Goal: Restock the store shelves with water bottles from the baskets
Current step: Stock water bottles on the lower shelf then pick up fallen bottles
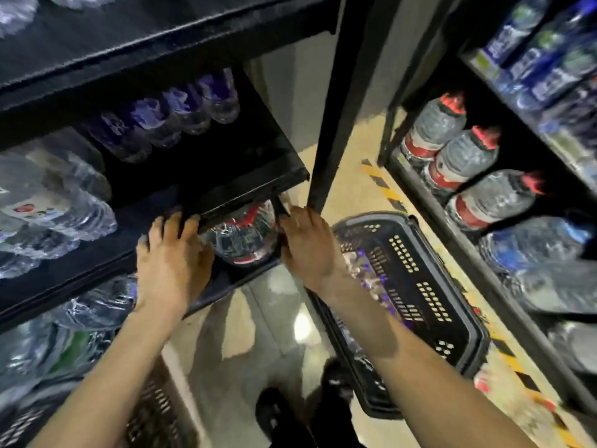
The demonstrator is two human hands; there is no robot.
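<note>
A large clear water bottle [245, 236] with a red label lies at the right end of a black shelf [232, 279], under the shelf board above. My left hand [174, 253] grips its left side, the thumb against the plastic and the fingertips reaching the upper board's edge. On the bottle's right side, my right hand [307, 247] holds it with fingers curled round the far part. A black plastic basket [420, 286] stands on the floor to the right, below my right forearm, with several purple-labelled bottles [365, 270] inside.
Packs of water bottles [48, 202] fill the left shelves; purple-labelled bottles [168, 118] line the shelf above. Right shelving holds red-capped jugs [458, 156] and blue-labelled bottles [542, 63]. A second basket [155, 415] sits lower left. Yellow-black tape [384, 185] marks the floor; my shoes [336, 379] are below.
</note>
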